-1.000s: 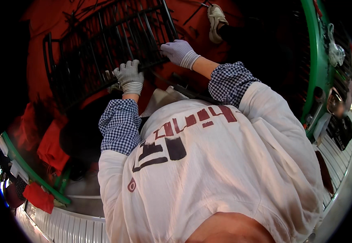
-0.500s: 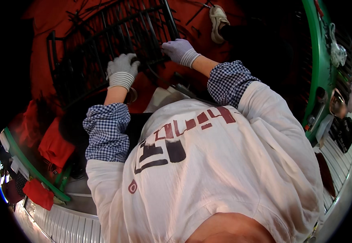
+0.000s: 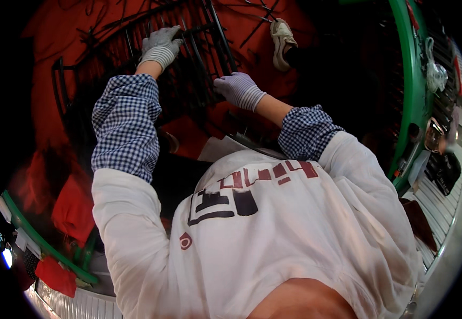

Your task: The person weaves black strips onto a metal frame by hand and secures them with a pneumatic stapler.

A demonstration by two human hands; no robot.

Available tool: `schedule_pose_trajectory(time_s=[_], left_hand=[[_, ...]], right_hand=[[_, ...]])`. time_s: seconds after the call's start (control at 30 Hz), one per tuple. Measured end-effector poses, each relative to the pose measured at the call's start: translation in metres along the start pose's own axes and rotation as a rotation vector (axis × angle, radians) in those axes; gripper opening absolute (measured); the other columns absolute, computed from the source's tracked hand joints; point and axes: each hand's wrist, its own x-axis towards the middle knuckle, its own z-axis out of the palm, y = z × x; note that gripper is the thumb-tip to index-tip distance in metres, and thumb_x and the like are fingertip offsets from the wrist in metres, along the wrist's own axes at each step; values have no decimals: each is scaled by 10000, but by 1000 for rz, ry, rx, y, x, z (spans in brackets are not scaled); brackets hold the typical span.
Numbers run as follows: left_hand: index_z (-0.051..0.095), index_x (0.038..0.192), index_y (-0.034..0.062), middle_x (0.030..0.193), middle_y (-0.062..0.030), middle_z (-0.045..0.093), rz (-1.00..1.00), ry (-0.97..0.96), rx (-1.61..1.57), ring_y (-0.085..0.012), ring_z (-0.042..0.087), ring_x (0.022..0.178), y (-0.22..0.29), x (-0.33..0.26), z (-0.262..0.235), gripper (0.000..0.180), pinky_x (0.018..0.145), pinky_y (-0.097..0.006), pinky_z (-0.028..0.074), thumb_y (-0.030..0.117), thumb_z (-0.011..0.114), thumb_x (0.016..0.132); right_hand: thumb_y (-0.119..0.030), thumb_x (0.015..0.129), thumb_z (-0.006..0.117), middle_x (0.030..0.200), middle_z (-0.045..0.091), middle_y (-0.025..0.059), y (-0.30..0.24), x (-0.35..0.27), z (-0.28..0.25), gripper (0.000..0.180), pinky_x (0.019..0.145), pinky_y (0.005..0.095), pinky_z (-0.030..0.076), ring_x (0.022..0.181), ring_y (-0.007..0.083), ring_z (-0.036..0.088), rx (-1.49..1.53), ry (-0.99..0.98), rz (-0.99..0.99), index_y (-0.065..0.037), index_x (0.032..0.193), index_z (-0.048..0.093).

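Note:
A black metal rack (image 3: 201,58) with many thin bars lies tilted over a red surface, at the far side ahead of me. My left hand (image 3: 160,45), in a grey glove with a striped cuff, reaches over the rack's middle bars. Its fingers are spread, and nothing shows in them. My right hand (image 3: 239,89), in a pale purple-grey glove, is closed at the rack's right side rail near its lower corner. Its fingertips are partly hidden behind the rail. The rack's lower left part is lost in shadow.
Dark strips (image 3: 252,32) lie loose on the red surface (image 3: 44,80) beyond the rack. A beige shoe (image 3: 282,45) stands to the right. Red cloth (image 3: 74,207) hangs at left. Green curved rails (image 3: 409,90) run along both sides; a clear plastic bag (image 3: 436,77) hangs at right.
My left hand has moved up and away, from the rack's near edge to over its middle bars. My right hand stays at the right rail, appearing slightly lower as the view shifts.

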Motion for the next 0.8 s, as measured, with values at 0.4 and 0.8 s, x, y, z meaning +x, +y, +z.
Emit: schedule_pose_trajectory(time_s=[0.4,0.8], left_hand=[[514,1449,330,1442,-21,564,42,-25,-294,-269,512,1343,-2,44,53,421,1167,-528,300,403,486,1035],[548,1419,325,1384,14,623,21,-20,-334,-256,517,1341,-1,36,62,386,1168,-563,260,385,487,1043]], right_hand=[[-293,930,621,938,708,130,4,40,-26,217,801,451,558,912,342,691,148,46,51,-99,961,713],[-321,948,658,1038,730,166,84,165,-90,327,839,414,540,945,340,686,215,180,211,-44,1110,719]])
